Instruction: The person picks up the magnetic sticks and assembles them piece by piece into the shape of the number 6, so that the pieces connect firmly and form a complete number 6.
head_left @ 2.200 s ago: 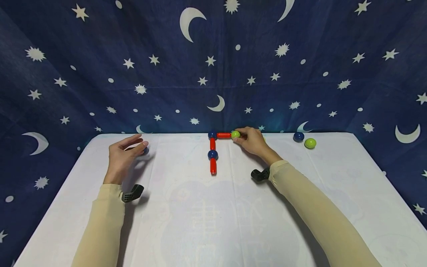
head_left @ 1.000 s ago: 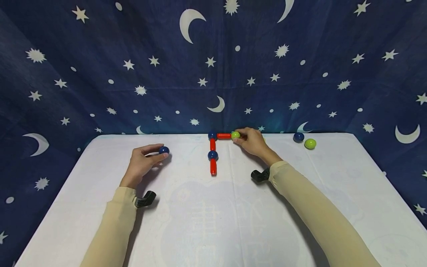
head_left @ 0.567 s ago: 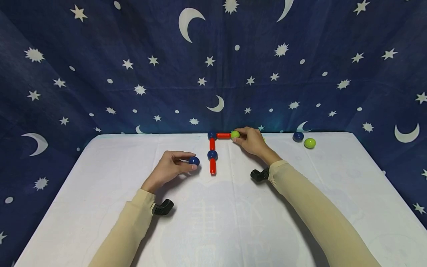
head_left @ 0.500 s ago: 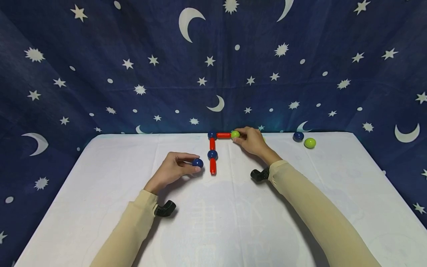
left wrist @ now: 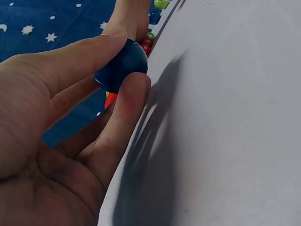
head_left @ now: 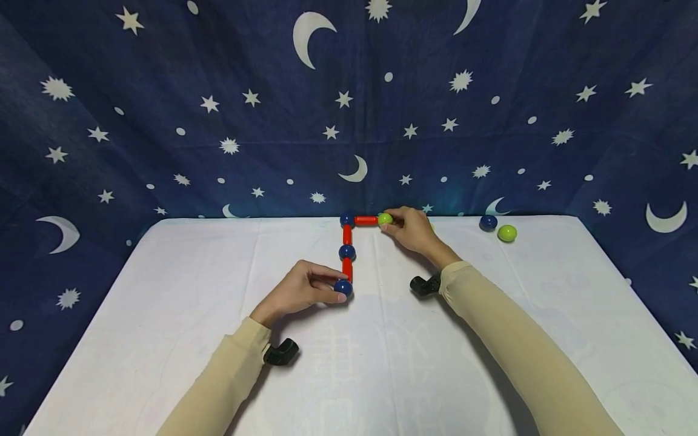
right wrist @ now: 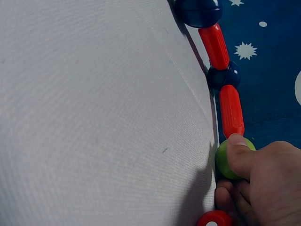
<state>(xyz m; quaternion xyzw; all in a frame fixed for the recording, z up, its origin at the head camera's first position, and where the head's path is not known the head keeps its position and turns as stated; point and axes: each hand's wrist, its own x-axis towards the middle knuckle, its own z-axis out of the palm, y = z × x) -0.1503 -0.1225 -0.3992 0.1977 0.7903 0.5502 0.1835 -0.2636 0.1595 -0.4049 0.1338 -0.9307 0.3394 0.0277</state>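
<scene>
In the head view, red rods and balls form a bent chain. A blue ball [head_left: 347, 221] makes its corner, and a red rod [head_left: 366, 221] runs right from there to a green ball [head_left: 385, 219]. My right hand [head_left: 412, 232] pinches that green ball; its thumb lies over the ball in the right wrist view. Toward me from the corner come another rod [head_left: 347, 235], a second blue ball [head_left: 346, 252] and a near rod [head_left: 347, 268]. My left hand [head_left: 305, 289] pinches a loose blue ball [head_left: 343, 287] at this rod's near end. Whether they touch, I cannot tell.
A blue ball [head_left: 488, 223] and a green ball [head_left: 507, 234] lie at the table's back right. Below my right hand, a red rod's end [right wrist: 214, 219] shows in the right wrist view. Behind the white table [head_left: 463, 351] hangs a dark blue starry cloth [head_left: 283, 121].
My left hand has carried the blue ball rightward from the table's left side, then toward me, to the near rod's end. The right hand stays on the green ball.
</scene>
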